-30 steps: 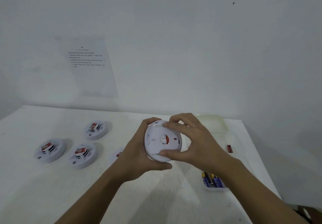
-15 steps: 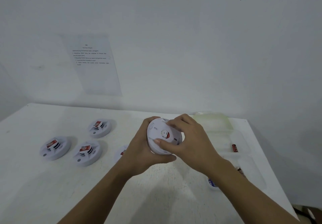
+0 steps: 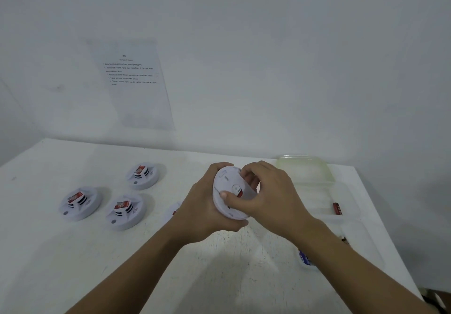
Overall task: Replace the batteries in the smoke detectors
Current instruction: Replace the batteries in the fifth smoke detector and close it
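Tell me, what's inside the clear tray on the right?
A red battery lies in the clear tray. Nearer, a blue battery peeks out. The right forearm covers the rest, so more may hide there.

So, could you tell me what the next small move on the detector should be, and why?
Probably, with the right hand, twist the back off the detector. The left hand grips it with the back facing the camera, the right thumb and fingers pinch that back, and it looks to be still on.
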